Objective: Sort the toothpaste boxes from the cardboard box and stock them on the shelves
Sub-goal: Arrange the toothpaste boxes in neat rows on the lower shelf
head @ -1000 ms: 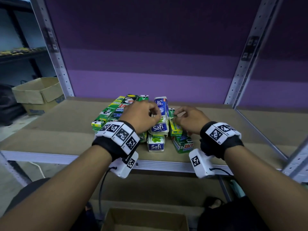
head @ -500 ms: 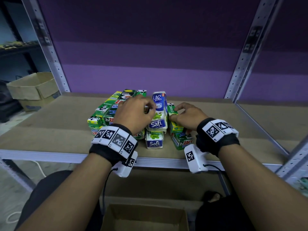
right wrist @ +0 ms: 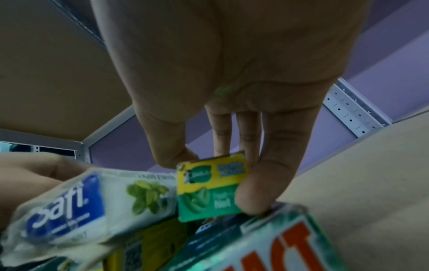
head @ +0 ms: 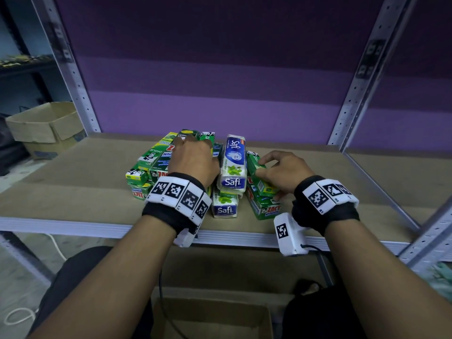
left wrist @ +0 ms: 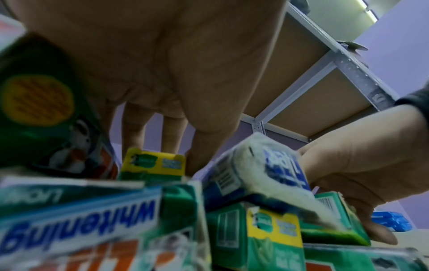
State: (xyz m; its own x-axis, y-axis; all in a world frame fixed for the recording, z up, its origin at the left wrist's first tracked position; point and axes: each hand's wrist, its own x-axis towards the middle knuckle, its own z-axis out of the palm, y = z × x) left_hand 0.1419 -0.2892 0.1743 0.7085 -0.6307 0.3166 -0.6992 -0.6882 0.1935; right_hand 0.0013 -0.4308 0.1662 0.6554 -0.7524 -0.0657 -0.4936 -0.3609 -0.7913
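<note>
The toothpaste boxes (head: 156, 165) lie heaped in a small pile near the front edge of the shelf (head: 73, 192), green Darlie and Zact packs to either side and two white-and-blue Safi boxes (head: 232, 165) stacked in the middle, the upper one lying along the pile. The right hand (head: 285, 173) pinches a green and yellow Darlie box (right wrist: 210, 185) at the pile's right side, thumb on one long face and fingers curled over the other, with the little finger touching the Zact box (right wrist: 278, 243) beneath. The left hand (head: 195, 160) lies palm down over the left half of the heap, fingers fairly straight and spread, their tips reaching the far boxes; its wrist view shows the thumb tip down between a yellow-ended box (left wrist: 154, 165) and the Safi pack. Whether those fingers actually grip anything cannot be told, since the palm hides the boxes under it. Both wrist views are blurred close up, so much of the print is unreadable. An open cardboard box (head: 210, 321) is cut off at the bottom of the head view, below the shelf, and another carton (head: 46, 126) sits on the floor to the left
</note>
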